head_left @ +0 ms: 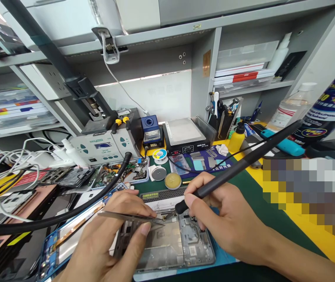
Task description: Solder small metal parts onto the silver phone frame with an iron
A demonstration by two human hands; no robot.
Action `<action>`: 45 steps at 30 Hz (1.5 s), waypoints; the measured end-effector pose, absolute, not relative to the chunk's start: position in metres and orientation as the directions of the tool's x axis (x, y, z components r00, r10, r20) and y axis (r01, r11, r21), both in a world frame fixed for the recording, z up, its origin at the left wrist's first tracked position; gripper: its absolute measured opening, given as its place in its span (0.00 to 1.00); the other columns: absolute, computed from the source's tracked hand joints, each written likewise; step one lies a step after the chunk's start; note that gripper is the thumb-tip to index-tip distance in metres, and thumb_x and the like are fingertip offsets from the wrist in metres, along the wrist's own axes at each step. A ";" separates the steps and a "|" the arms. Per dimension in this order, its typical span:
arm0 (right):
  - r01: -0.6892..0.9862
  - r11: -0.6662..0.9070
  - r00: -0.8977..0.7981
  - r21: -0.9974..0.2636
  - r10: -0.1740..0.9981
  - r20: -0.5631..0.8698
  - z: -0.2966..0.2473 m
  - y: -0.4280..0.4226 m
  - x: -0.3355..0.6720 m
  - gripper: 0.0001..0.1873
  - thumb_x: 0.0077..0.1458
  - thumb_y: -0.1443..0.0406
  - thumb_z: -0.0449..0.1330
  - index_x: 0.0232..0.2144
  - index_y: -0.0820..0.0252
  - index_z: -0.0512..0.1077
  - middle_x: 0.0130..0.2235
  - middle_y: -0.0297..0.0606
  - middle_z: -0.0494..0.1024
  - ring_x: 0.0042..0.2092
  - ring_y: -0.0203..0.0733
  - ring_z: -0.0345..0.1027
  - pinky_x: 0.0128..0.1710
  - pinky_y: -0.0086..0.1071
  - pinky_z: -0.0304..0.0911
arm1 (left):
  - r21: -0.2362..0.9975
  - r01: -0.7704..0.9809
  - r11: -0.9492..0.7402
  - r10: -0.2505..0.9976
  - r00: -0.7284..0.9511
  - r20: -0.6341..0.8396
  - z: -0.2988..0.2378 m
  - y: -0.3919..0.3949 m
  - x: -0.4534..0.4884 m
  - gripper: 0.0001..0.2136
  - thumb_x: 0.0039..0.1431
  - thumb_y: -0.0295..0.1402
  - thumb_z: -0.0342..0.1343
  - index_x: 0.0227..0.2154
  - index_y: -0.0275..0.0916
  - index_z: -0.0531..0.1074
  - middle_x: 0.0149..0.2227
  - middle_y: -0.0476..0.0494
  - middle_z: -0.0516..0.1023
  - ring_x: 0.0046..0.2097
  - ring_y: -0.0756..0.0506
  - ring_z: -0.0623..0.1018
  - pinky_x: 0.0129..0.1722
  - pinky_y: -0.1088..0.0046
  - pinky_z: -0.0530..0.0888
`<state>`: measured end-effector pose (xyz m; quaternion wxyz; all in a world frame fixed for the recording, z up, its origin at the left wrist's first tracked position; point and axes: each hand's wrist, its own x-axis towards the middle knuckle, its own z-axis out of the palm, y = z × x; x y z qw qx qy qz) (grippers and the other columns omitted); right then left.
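My left hand (pixel 111 231) pinches a pair of dark metal tweezers (pixel 120 216), their tips pointing right over the phone frame. In my right hand (pixel 226 217) is a long black pen-like tool, which looks like a soldering iron (pixel 229 176). Its tip meets the upper middle of the frame close to the tweezer tips; whether it touches is too small to tell. The grey metal phone frame (pixel 196 243) lies flat beneath both hands, its left part partly covered by my left hand. A light blue pad (pixel 223 254) shows under it.
A hot-air station (pixel 102 147) stands behind on the left, its black hose (pixel 76 217) crossing the bench. Further back are a blue soldering station (pixel 151 127) and a heating plate (pixel 185 133). An amber-filled tin (pixel 173 181), a solder spool (pixel 160 154) and a yellow bottle (pixel 237 139) stand nearby.
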<state>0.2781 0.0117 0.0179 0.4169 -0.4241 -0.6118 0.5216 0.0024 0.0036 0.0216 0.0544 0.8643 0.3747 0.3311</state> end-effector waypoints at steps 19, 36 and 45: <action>0.006 0.053 -0.191 -0.999 0.980 0.051 0.012 0.014 0.276 0.14 0.77 0.54 0.64 0.39 0.53 0.72 0.26 0.26 0.71 0.26 0.37 0.63 0.28 0.33 0.58 | 0.755 0.494 -0.432 0.900 0.185 0.394 0.012 0.006 -0.016 0.05 0.74 0.38 0.66 0.48 0.51 0.85 0.49 0.48 0.90 0.56 0.41 0.87 0.59 0.70 0.83; -0.161 -0.059 -0.043 -0.985 0.998 -0.053 0.029 0.013 0.271 0.25 0.55 0.46 0.82 0.33 0.55 0.77 0.25 0.30 0.79 0.22 0.37 0.72 0.21 0.28 0.63 | 0.927 -0.314 0.204 0.978 0.023 -0.207 0.041 0.028 0.003 0.18 0.51 0.40 0.84 0.35 0.31 0.87 0.26 0.48 0.77 0.27 0.53 0.73 0.22 0.83 0.76; -0.181 -0.058 -0.044 -0.982 0.998 -0.051 0.030 0.011 0.271 0.24 0.56 0.48 0.83 0.32 0.54 0.78 0.25 0.30 0.80 0.23 0.37 0.72 0.22 0.28 0.63 | 0.979 -0.197 0.043 0.998 -0.026 -0.049 0.039 0.019 0.004 0.22 0.51 0.47 0.85 0.39 0.38 0.86 0.33 0.45 0.86 0.28 0.50 0.79 0.27 0.77 0.81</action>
